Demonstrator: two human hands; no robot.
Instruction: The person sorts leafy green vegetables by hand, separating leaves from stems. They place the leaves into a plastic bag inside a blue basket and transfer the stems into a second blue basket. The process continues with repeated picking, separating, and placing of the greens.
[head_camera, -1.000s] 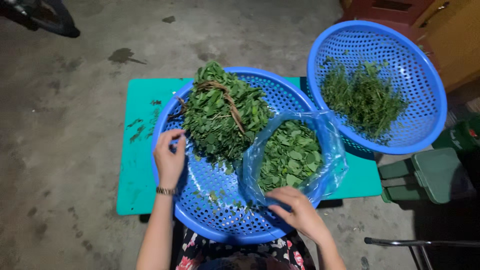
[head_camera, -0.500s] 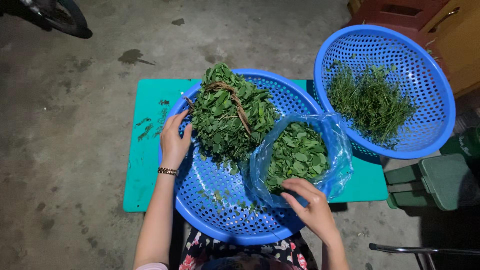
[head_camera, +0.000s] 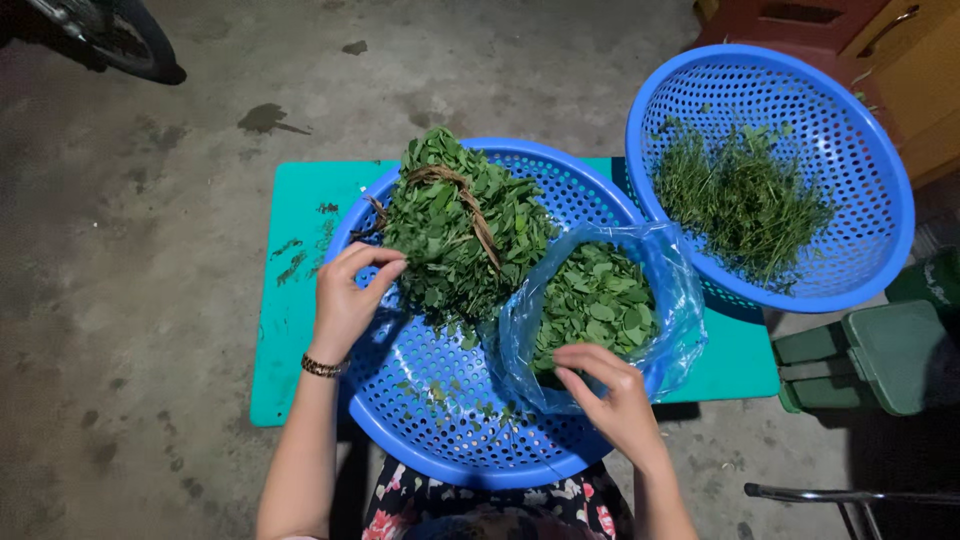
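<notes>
Concrete floor (head_camera: 150, 300) under teal table (head_camera: 290, 330); hands touch leaf bundle (head_camera: 460, 230) and bag (head_camera: 600, 300), fingers loosely curled.

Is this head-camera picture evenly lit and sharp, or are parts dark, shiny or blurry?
Head view: light falls mainly on the middle, so the tied bunch of greens and both hands, left and right, look clear and fairly sharp; the concrete floor darkens toward the edges and corners; the clear plastic bag shows pale glare; the large blue basket casts a shadow beneath its near rim.
</notes>
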